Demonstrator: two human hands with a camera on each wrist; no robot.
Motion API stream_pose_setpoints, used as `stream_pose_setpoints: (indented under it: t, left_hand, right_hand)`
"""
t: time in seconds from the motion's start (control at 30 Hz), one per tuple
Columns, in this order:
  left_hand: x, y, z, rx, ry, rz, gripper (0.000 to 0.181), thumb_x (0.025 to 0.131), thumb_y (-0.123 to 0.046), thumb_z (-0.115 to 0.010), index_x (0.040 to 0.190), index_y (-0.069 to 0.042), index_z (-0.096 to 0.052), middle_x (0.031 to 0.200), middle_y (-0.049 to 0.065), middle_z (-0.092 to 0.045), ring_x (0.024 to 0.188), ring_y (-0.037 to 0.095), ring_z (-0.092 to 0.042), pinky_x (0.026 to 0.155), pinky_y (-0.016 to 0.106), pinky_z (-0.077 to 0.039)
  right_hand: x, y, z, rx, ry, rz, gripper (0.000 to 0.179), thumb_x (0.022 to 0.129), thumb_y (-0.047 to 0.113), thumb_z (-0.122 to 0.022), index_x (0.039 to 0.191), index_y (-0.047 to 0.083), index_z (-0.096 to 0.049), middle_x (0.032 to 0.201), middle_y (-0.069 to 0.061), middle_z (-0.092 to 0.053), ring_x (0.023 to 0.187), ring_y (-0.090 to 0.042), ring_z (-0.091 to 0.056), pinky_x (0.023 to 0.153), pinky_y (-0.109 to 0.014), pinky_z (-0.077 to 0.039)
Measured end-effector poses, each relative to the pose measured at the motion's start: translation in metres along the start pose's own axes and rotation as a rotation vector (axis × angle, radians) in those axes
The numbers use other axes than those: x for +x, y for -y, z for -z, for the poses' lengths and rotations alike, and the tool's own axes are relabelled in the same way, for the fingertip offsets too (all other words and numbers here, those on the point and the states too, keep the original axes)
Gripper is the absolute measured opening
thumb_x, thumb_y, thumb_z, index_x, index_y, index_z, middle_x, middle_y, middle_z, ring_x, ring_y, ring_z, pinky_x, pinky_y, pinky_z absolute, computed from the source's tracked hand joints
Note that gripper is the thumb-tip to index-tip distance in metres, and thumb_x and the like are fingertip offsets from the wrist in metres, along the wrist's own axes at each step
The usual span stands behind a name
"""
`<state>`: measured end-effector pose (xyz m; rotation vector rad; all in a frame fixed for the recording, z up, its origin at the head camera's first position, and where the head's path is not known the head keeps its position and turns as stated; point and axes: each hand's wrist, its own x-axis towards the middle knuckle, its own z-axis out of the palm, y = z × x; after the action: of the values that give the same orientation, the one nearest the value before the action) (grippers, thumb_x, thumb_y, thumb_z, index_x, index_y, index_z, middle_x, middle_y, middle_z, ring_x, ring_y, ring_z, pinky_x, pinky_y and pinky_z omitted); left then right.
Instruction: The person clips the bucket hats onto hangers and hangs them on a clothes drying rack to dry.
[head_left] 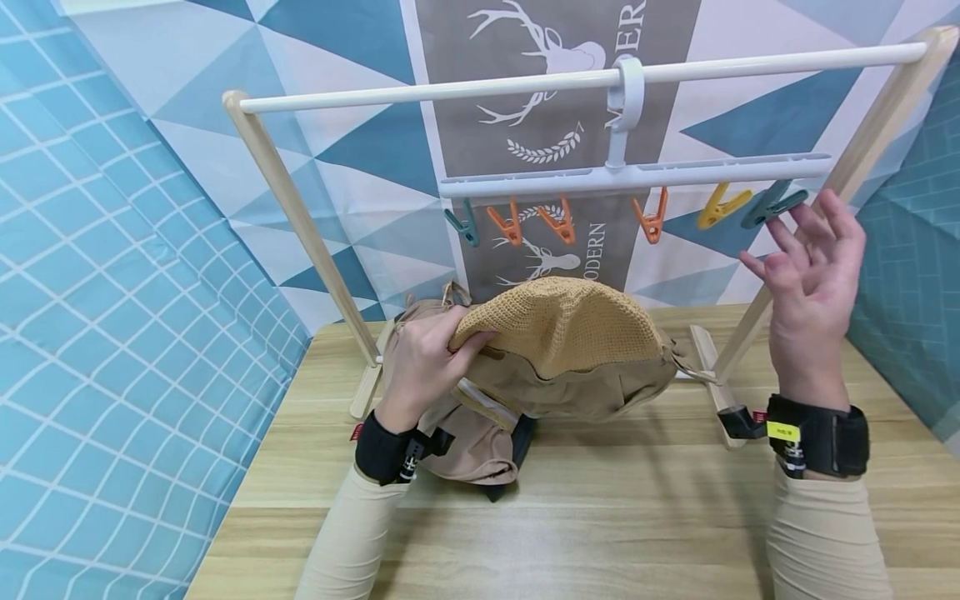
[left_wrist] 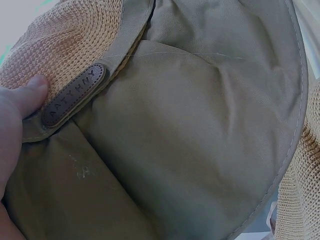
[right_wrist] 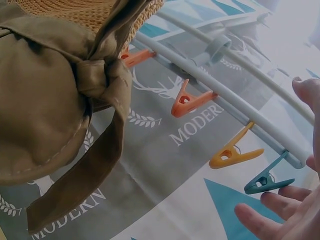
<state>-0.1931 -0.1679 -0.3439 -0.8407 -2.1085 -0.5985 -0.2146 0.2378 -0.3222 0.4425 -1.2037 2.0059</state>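
My left hand [head_left: 429, 358] pinches the edge of a sun hat between thumb and fingers. The sun hat [head_left: 562, 325] has a tan knitted crown, a brown cloth brim and a fabric tie [right_wrist: 107, 145]. Beside the left thumb is a dark label patch [left_wrist: 74, 95] on its band. At the right end of the hanger bar, my right hand [head_left: 813, 287] is raised with fingers spread and thumb apart. Its fingertips are at a teal clothespin [head_left: 772, 205], seemingly touching its lower arm. A yellow clothespin [right_wrist: 235, 152] hangs beside that one.
The white clip hanger [head_left: 525, 182] hangs from the rod [head_left: 450, 90] of a wooden-legged rack. Orange clothespins [head_left: 651, 218] and another teal clothespin [head_left: 463, 223] hang along it. Brown fabric items [head_left: 468, 446] lie on the wooden table [head_left: 615, 517] under the left hand.
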Motion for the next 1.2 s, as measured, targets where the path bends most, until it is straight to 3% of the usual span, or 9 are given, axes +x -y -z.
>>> stream_pose_setpoints:
  t: [0.17,0.3,0.4,0.53,0.7,0.9,1.07,1.2]
  left_hand:
    - [0.0,0.0,0.0,0.002,0.002,-0.002,0.023,0.094,-0.015,-0.092,0.104,-0.006,-0.074,0.069,0.004,-0.068,0.055,0.016,-0.059,0.057,0.025,-0.035]
    - [0.0,0.001,-0.001,-0.011,0.001,-0.012,0.023,0.093,-0.013,-0.092,0.105,-0.005,-0.074,0.072,0.005,-0.071,0.058,0.017,-0.065,0.056,0.029,-0.041]
    - [0.0,0.001,-0.001,-0.012,0.002,-0.015,0.023,0.093,-0.013,-0.092,0.106,-0.005,-0.074,0.073,0.006,-0.072,0.059,0.018,-0.066,0.055,0.03,-0.043]
    - [0.0,0.001,-0.001,-0.003,0.006,-0.01,0.023,0.093,-0.015,-0.092,0.106,-0.006,-0.075,0.073,0.005,-0.072,0.059,0.017,-0.065,0.056,0.03,-0.043]
    - [0.0,0.001,0.0,-0.001,0.009,-0.003,0.023,0.093,-0.016,-0.092,0.105,-0.006,-0.074,0.072,0.004,-0.07,0.058,0.017,-0.063,0.057,0.028,-0.039]
    - [0.0,0.001,0.0,0.003,0.004,-0.002,0.023,0.093,-0.017,-0.092,0.103,-0.007,-0.074,0.069,0.003,-0.066,0.056,0.015,-0.057,0.058,0.026,-0.035]
    - [0.0,0.001,0.0,-0.008,0.008,-0.004,0.023,0.094,-0.016,-0.092,0.105,-0.006,-0.075,0.07,0.003,-0.069,0.057,0.015,-0.059,0.058,0.025,-0.035]
    - [-0.001,0.001,-0.001,-0.008,0.009,-0.004,0.023,0.094,-0.016,-0.092,0.107,-0.006,-0.075,0.071,0.004,-0.07,0.057,0.015,-0.061,0.057,0.025,-0.036]
  right_hand:
    - [0.001,0.002,-0.002,-0.051,-0.101,0.077,0.065,0.091,0.002,-0.082,0.152,0.0,-0.059,0.145,-0.02,-0.061,0.133,-0.036,-0.07,0.091,-0.026,-0.068]
    - [0.0,0.006,-0.004,-0.134,-0.185,0.147,0.051,0.095,0.005,-0.081,0.144,-0.003,-0.068,0.127,-0.015,-0.07,0.105,-0.023,-0.077,0.086,-0.022,-0.066]
    - [-0.001,0.011,-0.008,-0.155,-0.208,0.169,0.042,0.098,0.002,-0.079,0.139,-0.004,-0.073,0.118,-0.013,-0.074,0.091,-0.018,-0.077,0.083,-0.02,-0.066]
    - [-0.003,0.016,-0.012,-0.125,-0.181,0.183,0.033,0.099,-0.004,-0.075,0.131,-0.01,-0.077,0.109,-0.013,-0.083,0.079,-0.015,-0.075,0.078,-0.02,-0.065]
    - [-0.007,0.021,-0.012,-0.042,-0.073,0.193,0.025,0.098,-0.008,-0.073,0.119,-0.021,-0.076,0.099,-0.012,-0.087,0.08,-0.015,-0.08,0.078,-0.018,-0.065]
    - [-0.009,0.027,-0.005,0.176,0.21,0.134,0.028,0.095,-0.013,-0.078,0.115,-0.031,-0.07,0.1,-0.023,-0.087,0.086,-0.028,-0.087,0.089,-0.029,-0.068]
    - [-0.012,0.032,-0.001,0.163,0.432,0.059,0.035,0.094,-0.007,-0.085,0.115,-0.03,-0.07,0.11,-0.024,-0.086,0.1,-0.031,-0.087,0.102,-0.032,-0.066]
    - [-0.013,0.035,-0.003,0.146,0.512,0.056,0.042,0.096,-0.001,-0.086,0.121,-0.03,-0.068,0.117,-0.024,-0.085,0.101,-0.03,-0.087,0.101,-0.031,-0.067]
